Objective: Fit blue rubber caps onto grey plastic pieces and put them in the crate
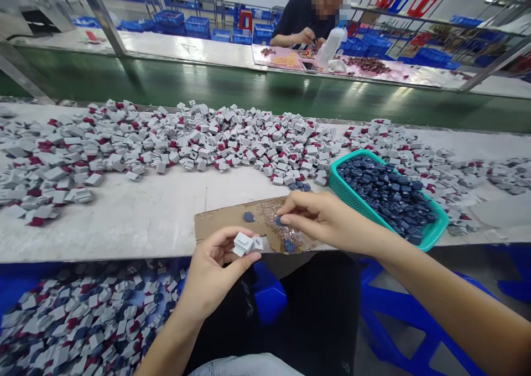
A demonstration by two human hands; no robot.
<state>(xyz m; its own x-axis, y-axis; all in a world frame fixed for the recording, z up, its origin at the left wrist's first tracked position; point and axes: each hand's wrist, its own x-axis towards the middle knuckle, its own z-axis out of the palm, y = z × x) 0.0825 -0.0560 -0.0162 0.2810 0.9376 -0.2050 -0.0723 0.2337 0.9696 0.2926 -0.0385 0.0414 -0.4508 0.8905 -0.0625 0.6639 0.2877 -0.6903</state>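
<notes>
My left hand (215,265) is closed around a small light-grey plastic part (243,243) with a stepped block shape, just in front of the table edge. A second grey piece with a hole (258,243) shows by its fingertips. Thumb and forefinger of my right hand (311,213) pinch a small dark-blue piece (279,220) over a flat piece of cardboard (224,221) partly covered with clear tape. Two more dark-blue pieces lie on the cardboard, one to the left (249,217) and one near its front edge (289,246).
A long heap of grey and dark-red parts (199,138) spreads across the white table (166,215). At right stands a teal basket (435,235) of dark-blue pieces. Similar mixed parts (95,320) lie below left. Beyond the green belt (186,83), another person (307,16) works.
</notes>
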